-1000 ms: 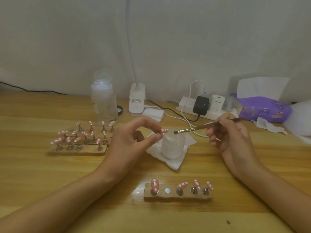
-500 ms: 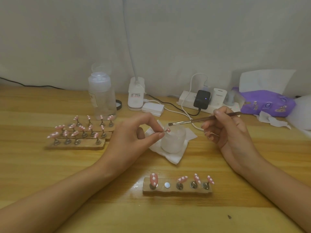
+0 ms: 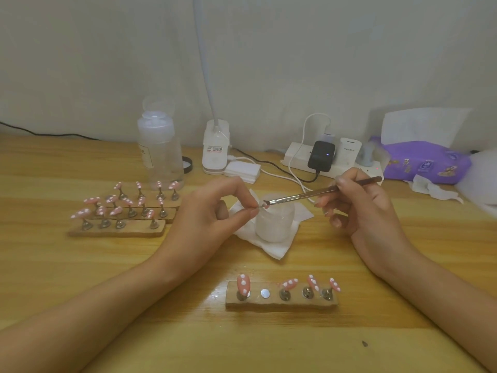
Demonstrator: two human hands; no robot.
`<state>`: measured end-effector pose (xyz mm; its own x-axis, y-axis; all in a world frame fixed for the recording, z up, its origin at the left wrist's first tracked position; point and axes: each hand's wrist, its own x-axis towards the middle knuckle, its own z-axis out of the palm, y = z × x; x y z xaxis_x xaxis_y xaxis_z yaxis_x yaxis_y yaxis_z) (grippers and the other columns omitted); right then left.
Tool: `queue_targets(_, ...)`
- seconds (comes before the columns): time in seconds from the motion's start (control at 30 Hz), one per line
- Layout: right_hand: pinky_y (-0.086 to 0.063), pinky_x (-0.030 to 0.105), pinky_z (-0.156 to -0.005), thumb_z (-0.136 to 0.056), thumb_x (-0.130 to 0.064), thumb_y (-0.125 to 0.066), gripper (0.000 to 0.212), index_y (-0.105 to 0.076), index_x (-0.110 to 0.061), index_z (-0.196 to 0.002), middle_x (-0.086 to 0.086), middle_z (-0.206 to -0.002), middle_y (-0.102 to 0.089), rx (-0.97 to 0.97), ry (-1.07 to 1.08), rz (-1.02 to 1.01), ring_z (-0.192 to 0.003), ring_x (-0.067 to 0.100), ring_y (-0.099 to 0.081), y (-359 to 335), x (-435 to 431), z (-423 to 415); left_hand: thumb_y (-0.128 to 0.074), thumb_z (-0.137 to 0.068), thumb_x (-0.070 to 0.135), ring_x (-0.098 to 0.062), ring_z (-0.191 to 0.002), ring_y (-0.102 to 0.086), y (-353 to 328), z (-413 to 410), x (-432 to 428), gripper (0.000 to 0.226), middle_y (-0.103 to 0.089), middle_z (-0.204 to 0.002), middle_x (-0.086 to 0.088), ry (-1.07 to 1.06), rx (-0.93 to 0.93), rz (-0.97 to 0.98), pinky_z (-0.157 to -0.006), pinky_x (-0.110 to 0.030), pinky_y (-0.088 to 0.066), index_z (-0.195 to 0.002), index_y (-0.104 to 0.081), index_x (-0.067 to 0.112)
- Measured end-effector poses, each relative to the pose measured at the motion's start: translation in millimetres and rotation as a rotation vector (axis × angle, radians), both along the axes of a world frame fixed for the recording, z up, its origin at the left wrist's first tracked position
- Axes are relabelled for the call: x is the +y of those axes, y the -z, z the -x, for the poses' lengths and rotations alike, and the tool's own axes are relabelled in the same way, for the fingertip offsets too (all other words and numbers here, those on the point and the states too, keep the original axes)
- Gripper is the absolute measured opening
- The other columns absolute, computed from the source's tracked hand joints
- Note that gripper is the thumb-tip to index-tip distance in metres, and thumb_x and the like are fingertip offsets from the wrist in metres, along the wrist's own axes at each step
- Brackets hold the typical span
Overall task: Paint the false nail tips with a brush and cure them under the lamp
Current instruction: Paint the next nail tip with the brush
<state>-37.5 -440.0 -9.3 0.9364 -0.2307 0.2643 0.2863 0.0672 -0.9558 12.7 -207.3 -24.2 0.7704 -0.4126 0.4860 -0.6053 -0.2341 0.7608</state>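
Pink nail tip (image 3: 265,205), small and partly hidden, sits pinched between thumb and forefinger of the left hand (image 3: 209,211), just over the rim of the frosted white jar (image 3: 274,224); other left fingers loosely curled, holding nothing else. Brush (image 3: 322,190) bristles touch the nail tip above the jar, handle slanting up to the jar's right. Right hand (image 3: 363,208) grips the handle pen-style, fingers curled round it. Jar stands on a white paper tissue (image 3: 279,247) on the wooden table (image 3: 80,278). In front of the jar: wooden holder strip (image 3: 281,304) with four pink white-dotted tips on metal stands, one bare magnet disc (image 3: 265,293). Left of the jar: more holder strips (image 3: 118,231) full of dotted tips. Behind-left of the jar: clear pump bottle (image 3: 160,152). Behind the jar: white lamp base (image 3: 215,148). Behind-right of the jar: power strip (image 3: 295,157) with black charger (image 3: 321,156), then purple tissue pack (image 3: 425,162)
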Motion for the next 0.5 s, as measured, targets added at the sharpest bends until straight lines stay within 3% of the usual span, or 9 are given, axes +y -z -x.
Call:
queue_targets(0.3, -0.040, 0.018, -0.045, -0.099, -0.018, -0.051, 0.031, -0.053, -0.024, -0.068, 0.009, -0.068, -0.069, 0.005, 0.027, -0.023, -0.055, 0.011, -0.055, 0.3, -0.3, -0.5, -0.074, -0.086, 0.015, -0.016, -0.049, -0.041, -0.2, 0.0, 0.3, 0.012, -0.064, -0.092, 0.013, -0.012, -0.024, -0.001, -0.056, -0.026, -0.043, -0.081, -0.066, 0.023)
queue_targets(0.5, -0.038, 0.018, -0.044, -0.094, -0.024, -0.054, 0.026, -0.055, -0.026, -0.068, 0.007, -0.069, -0.070, -0.008, 0.014, 0.009, -0.055, 0.011, -0.055, -0.3, 0.5, -0.3, -0.073, -0.086, 0.013, -0.007, -0.048, -0.038, -0.8, 0.5, 0.2, 0.012, -0.063, -0.085, 0.017, -0.001, -0.010, 0.006, -0.054, -0.015, -0.038, -0.081, -0.066, 0.020)
